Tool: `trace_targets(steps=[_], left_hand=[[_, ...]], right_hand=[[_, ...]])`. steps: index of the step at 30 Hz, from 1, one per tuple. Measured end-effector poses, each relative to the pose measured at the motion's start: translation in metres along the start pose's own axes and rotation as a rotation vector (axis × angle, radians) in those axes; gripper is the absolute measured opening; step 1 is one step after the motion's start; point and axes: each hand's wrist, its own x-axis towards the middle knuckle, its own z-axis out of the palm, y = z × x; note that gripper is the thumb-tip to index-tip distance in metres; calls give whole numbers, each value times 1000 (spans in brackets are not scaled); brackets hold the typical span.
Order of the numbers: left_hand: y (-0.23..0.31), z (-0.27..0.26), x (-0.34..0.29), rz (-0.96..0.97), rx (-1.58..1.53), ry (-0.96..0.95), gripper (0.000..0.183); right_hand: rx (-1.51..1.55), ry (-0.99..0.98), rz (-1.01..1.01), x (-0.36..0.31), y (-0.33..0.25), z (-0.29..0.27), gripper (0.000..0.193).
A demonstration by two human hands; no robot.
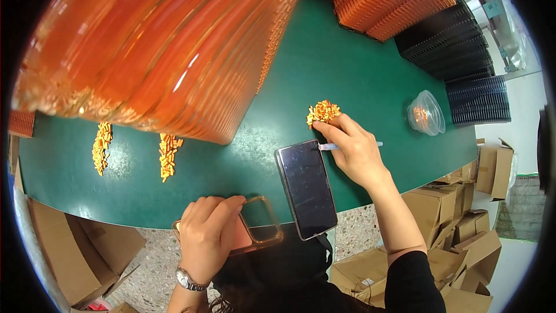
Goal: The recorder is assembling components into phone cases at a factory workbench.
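Note:
My left hand (202, 229) is closed round a clear phone case (263, 214) with an amber rim and a pinkish panel, at the table's near edge. My right hand (358, 153) reaches over the table, its thumb and index finger at a small heap of orange-yellow pieces (324, 111). A light blue pen-like tool (328, 146) passes under that hand and seems held in its curled fingers; its middle is hidden. Between my hands is a smartphone (307, 188) with a dark screen, its lower end reaching past the table edge.
A tall stack of clear orange ribbed pieces (174, 52) looms at the left. Two rows of orange-yellow pieces (102, 149) lie beside it on the green table (301, 69). At the right are a clear round tub (425, 113) and black stacks (446, 43). Cardboard boxes (431, 211) crowd the floor.

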Motion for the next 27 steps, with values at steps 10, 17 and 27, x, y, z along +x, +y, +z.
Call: trace_targets(steps=[10,17,27], left_hand=[[-1,-4,11,-30,-15,-106,13],[5,-8,20,-79,-53,-163,11],[4,-7,18,-107,-51,-158,8]], right_hand=[[376,-77,313,2,2,-15,13],[224,-103,225,9,2,-13,11],[371,-89,316,2,-2,-18,14]])
